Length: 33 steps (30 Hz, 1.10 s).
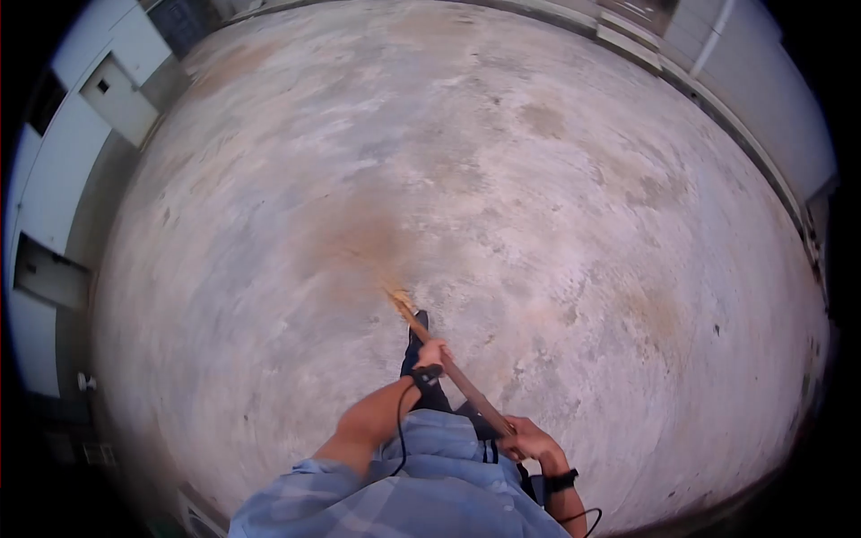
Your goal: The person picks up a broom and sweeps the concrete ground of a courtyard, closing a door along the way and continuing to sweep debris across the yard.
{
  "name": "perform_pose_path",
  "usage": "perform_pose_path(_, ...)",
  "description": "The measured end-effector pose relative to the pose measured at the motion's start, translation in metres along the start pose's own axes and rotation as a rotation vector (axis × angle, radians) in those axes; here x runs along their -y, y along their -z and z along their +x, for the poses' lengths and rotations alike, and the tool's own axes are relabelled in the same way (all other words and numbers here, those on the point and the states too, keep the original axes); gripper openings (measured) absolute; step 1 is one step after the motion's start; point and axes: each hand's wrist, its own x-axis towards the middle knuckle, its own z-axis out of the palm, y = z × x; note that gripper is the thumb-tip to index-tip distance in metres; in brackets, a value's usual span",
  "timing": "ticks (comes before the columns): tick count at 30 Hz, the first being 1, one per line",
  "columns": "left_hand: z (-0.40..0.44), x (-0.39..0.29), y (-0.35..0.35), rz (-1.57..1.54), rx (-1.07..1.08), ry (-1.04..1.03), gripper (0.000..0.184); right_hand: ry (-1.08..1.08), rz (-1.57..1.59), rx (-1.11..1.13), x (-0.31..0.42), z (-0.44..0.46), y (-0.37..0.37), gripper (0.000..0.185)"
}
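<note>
At the lower centre of the frame, the broom (469,389) is gripped by the closed fingers of the left hand (432,353) and right hand (535,441), and the shoe (421,317) could be struck if the shaft, slanting just beside it, were swung too close.

Around you lay a concrete yard (574,224); you had white doors (119,99) at left, pale wall (762,90) at right.
</note>
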Motion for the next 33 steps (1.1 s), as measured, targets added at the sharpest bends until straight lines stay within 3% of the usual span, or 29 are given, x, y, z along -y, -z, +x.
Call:
perform_pose_path(3, 0.013, -0.086, 0.046, -0.365, -0.022, 0.037, 0.022, 0.009, -0.168, 0.159, 0.057, 0.087, -0.017, 0.025)
perform_pose_path(6, 0.041, -0.157, 0.104, -0.413, -0.066, -0.083, 0.022, -0.021, -0.254, 0.258, 0.126, 0.153, -0.056, 0.022)
perform_pose_path(8, 0.049, -0.208, 0.138, -0.563, -0.099, -0.035, 0.021, -0.035, -0.389, 0.303, 0.175, 0.192, -0.093, 0.020)
perform_pose_path(13, 0.063, -0.292, 0.183, -0.538, -0.222, -0.078, 0.020, -0.126, -0.366, 0.320, 0.235, 0.263, -0.159, 0.016)
perform_pose_path(16, 0.108, -0.312, 0.178, -0.433, -0.255, -0.040, 0.020, -0.200, -0.231, 0.294, 0.259, 0.282, -0.148, 0.014)
perform_pose_path(18, 0.134, -0.297, 0.147, -0.256, -0.057, 0.014, 0.021, -0.197, -0.047, 0.200, 0.261, 0.273, -0.120, 0.014)
perform_pose_path(20, 0.133, -0.275, 0.078, -0.114, -0.071, 0.035, 0.022, -0.149, -0.060, 0.116, 0.258, 0.241, -0.087, 0.017)
perform_pose_path(21, 0.191, -0.227, 0.090, 0.321, 0.127, -0.099, 0.021, -0.136, -0.004, 0.011, 0.250, 0.220, -0.080, 0.019)
perform_pose_path(23, 0.150, -0.188, 0.014, 0.176, 0.117, -0.132, 0.017, -0.147, 0.127, -0.186, 0.221, 0.176, -0.065, 0.025)
perform_pose_path(25, 0.162, -0.124, -0.024, 0.995, 0.187, -0.182, 0.014, -0.176, 0.270, -0.371, 0.171, 0.137, -0.069, 0.027)
perform_pose_path(26, 0.133, -0.115, -0.044, 1.474, 0.490, -0.793, 0.008, -0.179, 0.339, -0.459, 0.143, 0.119, -0.078, 0.026)
perform_pose_path(28, 0.109, -0.065, -0.074, 1.582, 0.523, -0.666, 0.011, -0.154, 0.602, -0.579, 0.110, 0.096, -0.111, 0.026)
perform_pose_path(30, 0.064, -0.061, -0.113, 1.638, 0.867, -0.627, 0.004, -0.079, 0.657, -0.681, 0.114, 0.080, -0.139, 0.025)
perform_pose_path(31, 0.076, -0.030, -0.124, 1.372, 0.883, -0.325, 0.005, 0.001, 0.691, -0.776, 0.116, 0.075, -0.151, 0.025)
perform_pose_path(33, 0.062, -0.002, -0.155, 1.171, 0.816, 0.104, 0.009, 0.022, 0.721, -0.843, 0.147, 0.075, -0.159, 0.021)
